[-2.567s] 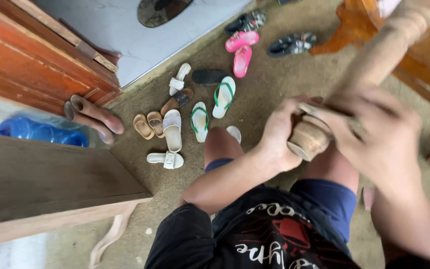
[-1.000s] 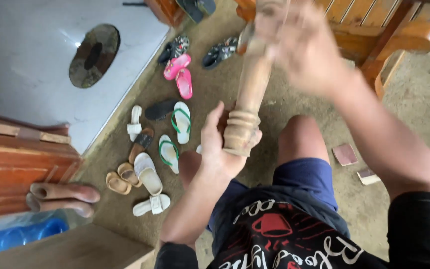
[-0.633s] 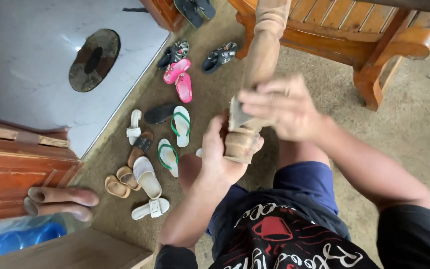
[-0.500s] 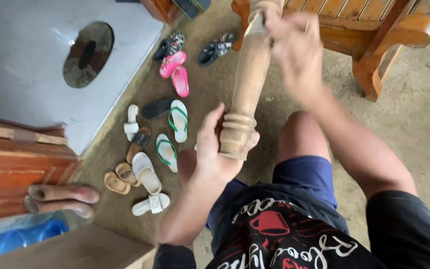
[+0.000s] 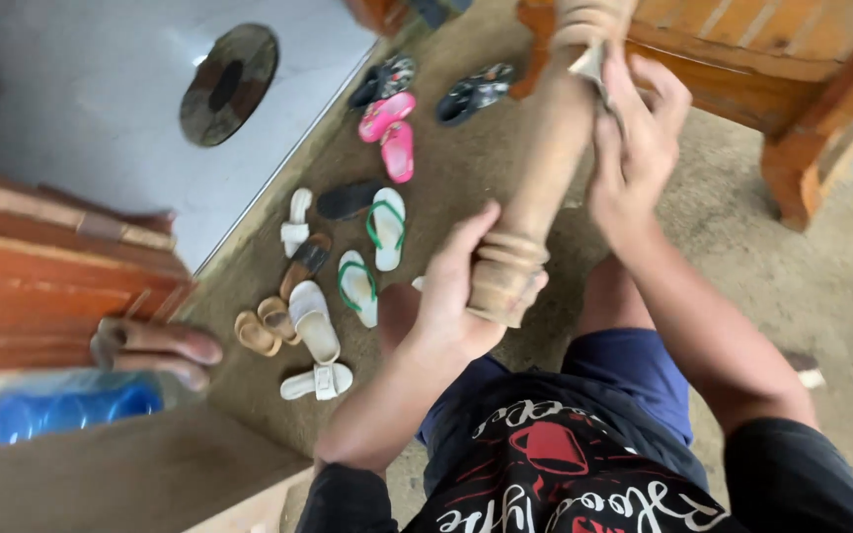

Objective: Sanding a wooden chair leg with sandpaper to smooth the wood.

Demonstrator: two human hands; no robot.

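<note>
A pale turned wooden leg (image 5: 541, 168) slants from my lap up toward the top of the view. My left hand (image 5: 456, 291) grips its ringed lower end. My right hand (image 5: 632, 148) presses a small piece of sandpaper (image 5: 589, 65) against the upper part of the leg, fingers wrapped over it. I sit with bare knees and dark blue shorts below the leg.
Several sandals and slippers (image 5: 377, 232) lie scattered on the sandy floor to the left. An orange wooden bench (image 5: 792, 79) stands at the top right. A red-brown wooden door (image 5: 41, 296), a blue water bottle (image 5: 61, 410) and a wooden board (image 5: 101, 474) are at the left.
My right hand has slid with the sandpaper up and down the leg, now resting near its upper part. The left hand keeps its grip. The view has shifted slightly.
</note>
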